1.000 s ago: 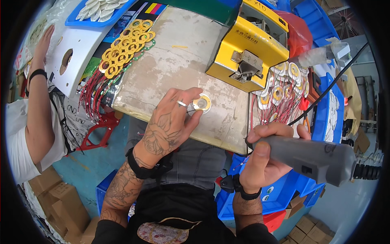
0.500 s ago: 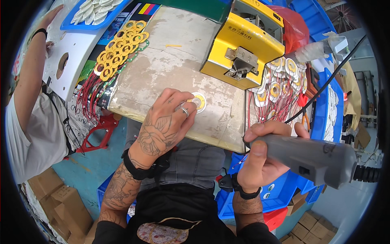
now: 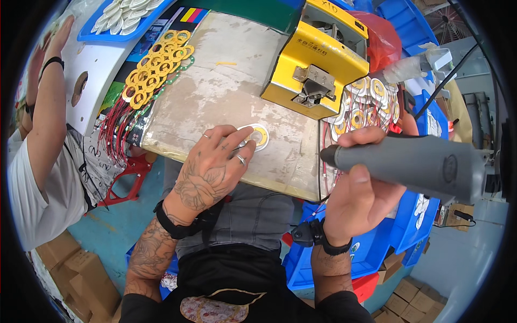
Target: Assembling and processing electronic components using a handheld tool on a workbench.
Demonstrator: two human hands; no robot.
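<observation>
A yellow-and-white disc (image 3: pixel 263 135) lies on the table (image 3: pixel 215 99), the left hand (image 3: pixel 215 164) touching its left edge, pinch unclear; the right hand (image 3: pixel 360 202) grips a grey tool (image 3: pixel 409 160). The disc looks light, perhaps fragile, best held by its rim.

Head view, left fisheye of a worn pair, facing down, left hand (image 3: pixel 212 161) and right hand (image 3: pixel 360 202) close below, table (image 3: pixel 215 102) near edge crossing mid-frame.
</observation>
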